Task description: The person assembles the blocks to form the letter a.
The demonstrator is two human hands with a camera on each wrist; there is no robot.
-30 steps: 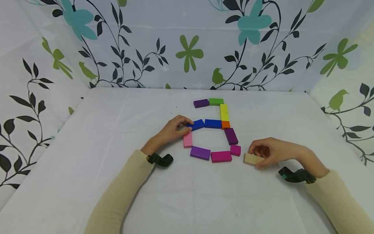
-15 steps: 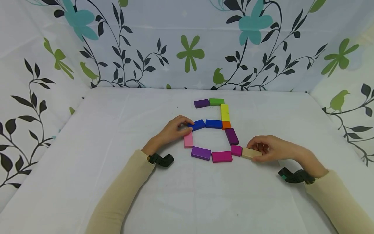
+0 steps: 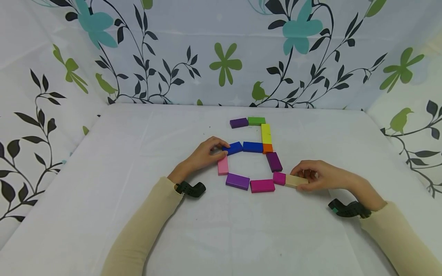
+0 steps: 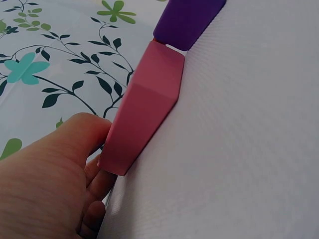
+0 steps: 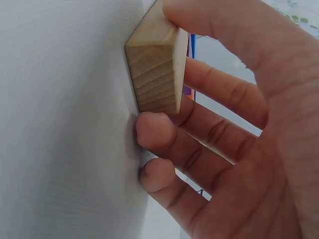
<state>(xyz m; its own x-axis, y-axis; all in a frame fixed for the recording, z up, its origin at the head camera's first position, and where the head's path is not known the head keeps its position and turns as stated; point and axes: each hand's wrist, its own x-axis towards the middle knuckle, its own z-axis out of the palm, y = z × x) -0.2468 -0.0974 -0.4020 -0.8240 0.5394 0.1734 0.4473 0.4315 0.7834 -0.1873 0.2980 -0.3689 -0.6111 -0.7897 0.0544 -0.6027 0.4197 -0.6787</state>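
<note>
My right hand (image 3: 319,176) pinches a plain wooden block (image 3: 296,181) between thumb and fingers, flat on the white cloth. That block's left end meets a small magenta block (image 3: 279,178). In the right wrist view the bare wooden block (image 5: 157,74) shows its grained end, with the lower fingers curled beneath it. My left hand (image 3: 206,153) holds the left end of a blue block (image 3: 235,148) between thumb and fingertips. Just below its thumb lies a pink block (image 3: 223,165), which fills the left wrist view's middle; the blue block is hidden there.
Several coloured blocks form a line and a loop: dark purple (image 3: 239,122), green (image 3: 256,121), yellow (image 3: 266,133), orange (image 3: 267,148), a second blue block (image 3: 253,147), plum (image 3: 274,161), violet (image 3: 237,181) and a longer magenta block (image 3: 262,186). A patterned curtain (image 3: 165,50) stands behind.
My right hand has slid the wooden block leftward and slightly away from me, until it met the small magenta block. My left hand has stayed at the blue block.
</note>
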